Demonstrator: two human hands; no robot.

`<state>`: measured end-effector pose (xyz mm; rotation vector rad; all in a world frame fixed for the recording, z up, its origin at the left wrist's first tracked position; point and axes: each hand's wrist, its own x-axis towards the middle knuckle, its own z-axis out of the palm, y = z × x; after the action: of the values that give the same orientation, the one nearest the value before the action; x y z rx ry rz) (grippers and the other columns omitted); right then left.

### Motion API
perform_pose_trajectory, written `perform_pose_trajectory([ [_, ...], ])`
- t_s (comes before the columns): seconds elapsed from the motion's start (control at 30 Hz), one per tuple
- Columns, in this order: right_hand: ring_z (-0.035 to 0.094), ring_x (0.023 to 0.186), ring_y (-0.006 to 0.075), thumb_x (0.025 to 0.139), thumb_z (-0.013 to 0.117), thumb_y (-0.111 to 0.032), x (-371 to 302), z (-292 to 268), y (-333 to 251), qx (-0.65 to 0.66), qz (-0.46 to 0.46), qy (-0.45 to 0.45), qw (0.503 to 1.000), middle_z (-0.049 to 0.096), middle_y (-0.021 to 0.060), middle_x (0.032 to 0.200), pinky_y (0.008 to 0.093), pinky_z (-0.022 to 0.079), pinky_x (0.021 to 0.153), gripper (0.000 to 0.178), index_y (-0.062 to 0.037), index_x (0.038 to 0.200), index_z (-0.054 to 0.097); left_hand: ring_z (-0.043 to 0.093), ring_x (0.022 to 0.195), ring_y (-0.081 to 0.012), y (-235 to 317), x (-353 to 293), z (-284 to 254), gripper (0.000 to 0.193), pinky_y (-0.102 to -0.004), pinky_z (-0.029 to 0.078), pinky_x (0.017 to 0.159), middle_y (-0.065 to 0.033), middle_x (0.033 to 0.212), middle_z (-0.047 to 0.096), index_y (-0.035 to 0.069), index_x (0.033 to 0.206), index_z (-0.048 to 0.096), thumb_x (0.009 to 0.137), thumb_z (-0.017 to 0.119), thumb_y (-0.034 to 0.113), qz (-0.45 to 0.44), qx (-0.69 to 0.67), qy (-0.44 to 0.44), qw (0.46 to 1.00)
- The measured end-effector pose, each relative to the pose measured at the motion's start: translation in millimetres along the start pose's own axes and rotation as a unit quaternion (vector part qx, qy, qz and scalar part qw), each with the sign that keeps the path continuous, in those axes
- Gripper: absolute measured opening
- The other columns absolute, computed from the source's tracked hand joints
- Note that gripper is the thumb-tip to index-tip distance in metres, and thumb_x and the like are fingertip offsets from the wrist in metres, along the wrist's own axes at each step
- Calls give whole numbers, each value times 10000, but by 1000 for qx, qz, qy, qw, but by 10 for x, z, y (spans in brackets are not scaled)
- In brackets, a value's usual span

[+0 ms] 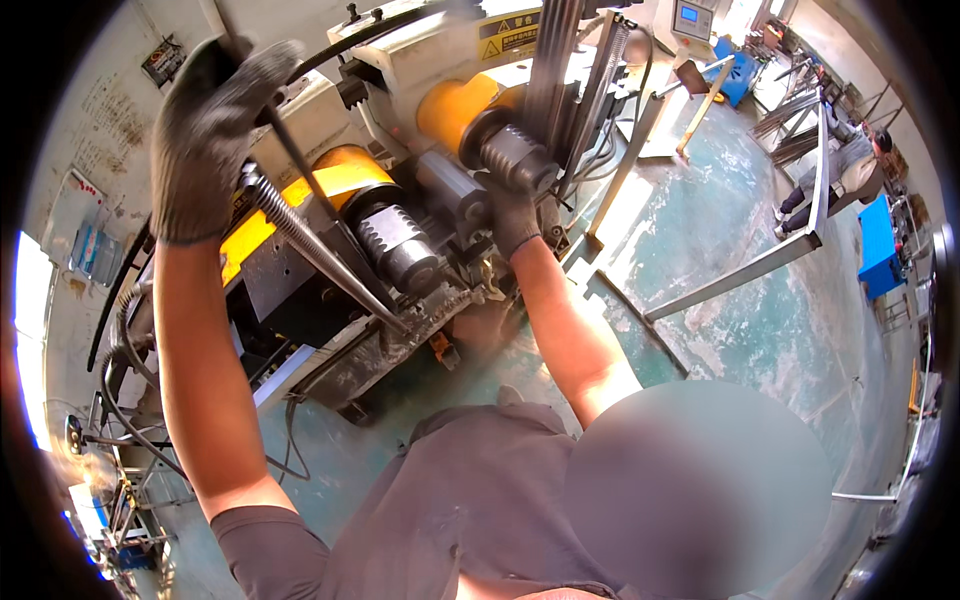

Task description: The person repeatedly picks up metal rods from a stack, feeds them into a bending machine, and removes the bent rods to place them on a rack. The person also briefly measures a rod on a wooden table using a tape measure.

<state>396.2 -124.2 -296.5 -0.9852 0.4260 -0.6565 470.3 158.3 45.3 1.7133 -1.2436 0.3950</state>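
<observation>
A person is leaning over a twin-roller machine (440, 45), both gloved hands busy at it.

The left hand (195, 150) is rising high, its blurred fingers seemingly curling round a dark rod (302, 155) that is slanting down beside the left grooved roller (395, 235); the right hand (515, 218) is reaching in by a dark cylinder (445, 185) between the rollers, its fingers too hidden for me to tell whether they're gripping. To my mind, good work here is meaning a steady pull on the rod and right-hand fingers staying clear of the grooves. The green floor (730, 250) is showing pale scuffs; beyond a metal rail (735, 272), a co-worker (855, 170) is sitting near a blue bin (877, 245).
</observation>
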Motion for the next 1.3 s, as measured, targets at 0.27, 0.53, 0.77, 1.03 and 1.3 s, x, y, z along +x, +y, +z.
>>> perform_pose_trajectory([
  [0.27,569,528,145,929,790,-236,-41,10,-63,8,25,4,1000,614,39,703,313,411,483,228,-63,1043,695,715,941,-169,-28,61,124,509,-293,541,867,-77,1023,742,7,1285,693,923,843,332,-113,-21,43,992],
  [0.53,667,651,181,993,672,-141,21,-44,14,-42,24,-3,999,733,125,883,298,507,571,274,-1,1227,691,694,908,-150,1,34,153,370,-294,528,842,-62,966,715,7,1166,743,952,794,305,-78,-5,66,995],
  [0.77,673,647,188,1001,661,-160,82,-62,88,-43,18,7,999,723,131,833,304,524,578,255,3,1194,695,708,900,-153,-43,56,139,412,-285,529,813,-60,960,739,16,1195,737,937,815,327,-115,-34,55,991],
  [1.03,677,676,158,975,701,-175,66,-86,76,-62,13,5,998,690,89,815,304,532,597,284,-6,1203,713,728,938,-176,-5,109,110,511,-297,559,849,-83,1007,748,7,1277,696,927,822,356,-136,-16,37,990],
  [1.3,697,733,151,996,669,-156,16,-27,23,-79,4,5,997,707,82,870,305,554,629,288,-3,1237,714,745,1077,-214,67,284,-96,476,-329,575,983,-117,1145,761,34,1326,704,996,740,375,-127,-52,37,990],
])
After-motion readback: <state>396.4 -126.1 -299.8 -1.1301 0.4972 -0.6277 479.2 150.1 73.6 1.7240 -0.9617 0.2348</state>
